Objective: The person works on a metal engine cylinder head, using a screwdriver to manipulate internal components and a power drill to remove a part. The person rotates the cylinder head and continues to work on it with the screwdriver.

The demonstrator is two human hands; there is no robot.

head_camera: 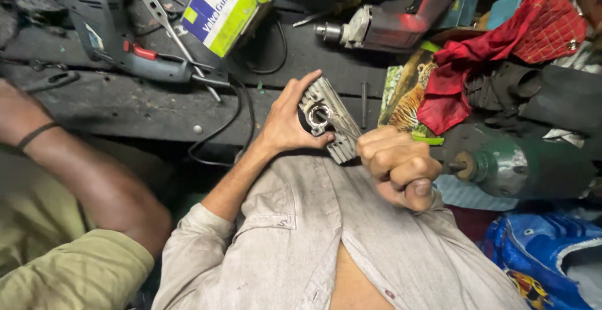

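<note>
My left hand [285, 125] grips a finned grey metal engine part [329, 122] with a round bore, holding it tilted above the dark workbench [125, 106]. Its fingers wrap the upper left side and the thumb presses near the bore. My right hand [401, 169] is a tight fist pressed against the part's lower right end. Whatever sits inside the fist is hidden. Both hands are just above my grey shirt [326, 241].
Another person's arm in an olive sleeve [81, 178] reaches in at the left. On the bench lie a blue-grey power drill [125, 43], a white, blue and green box [226, 9], a red drill [389, 24] and a red cloth [501, 59]. A green motor [527, 165] sits to the right.
</note>
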